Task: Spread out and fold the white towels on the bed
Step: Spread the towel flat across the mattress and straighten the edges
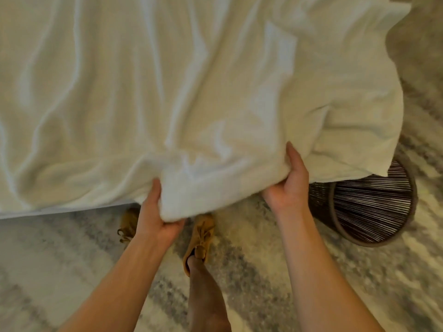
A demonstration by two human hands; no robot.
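Observation:
A large white towel lies rumpled over the bed, its near edge bunched and hanging past the bed's front edge. My left hand grips the bunched near edge from below, thumb on top. My right hand holds the same edge further right, its thumb lying up along the cloth and its fingers tucked under. More white cloth drapes over the bed's right corner; whether it is a second towel I cannot tell.
A dark woven basket stands on the floor by the bed's right corner, partly under the hanging cloth. My feet in tan shoes stand on a grey-and-cream patterned rug close to the bed's front edge.

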